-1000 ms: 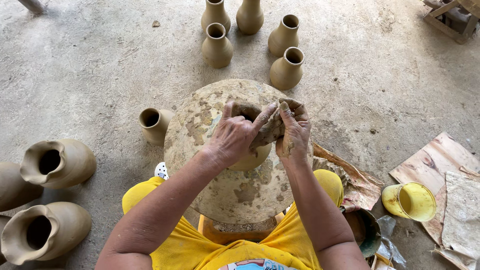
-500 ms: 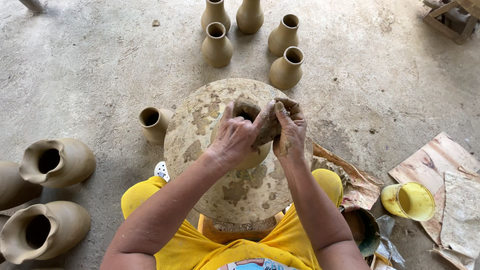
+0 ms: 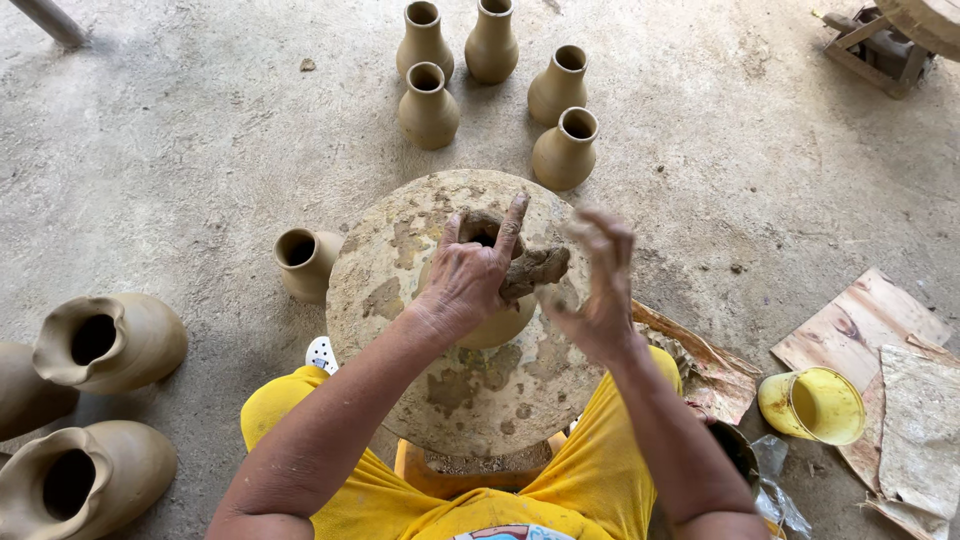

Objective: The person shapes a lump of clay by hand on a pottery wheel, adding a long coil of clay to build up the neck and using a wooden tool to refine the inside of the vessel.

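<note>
Currently rim-building: left hand (image 3: 468,280) clamps a clay lump (image 3: 535,268) on the pot (image 3: 490,300) mid-wheel (image 3: 400,300); right hand (image 3: 598,285) off, fingers spread; next, press the lump in evenly

The left hand (image 3: 470,275) covers most of the clay pot (image 3: 500,318) beneath it. The right hand (image 3: 598,290) is motion-blurred. The large jug (image 3: 25,390) at the left edge is cut off.

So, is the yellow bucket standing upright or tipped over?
Tipped: the yellow bucket lies on its side, its open mouth facing the camera.
</note>
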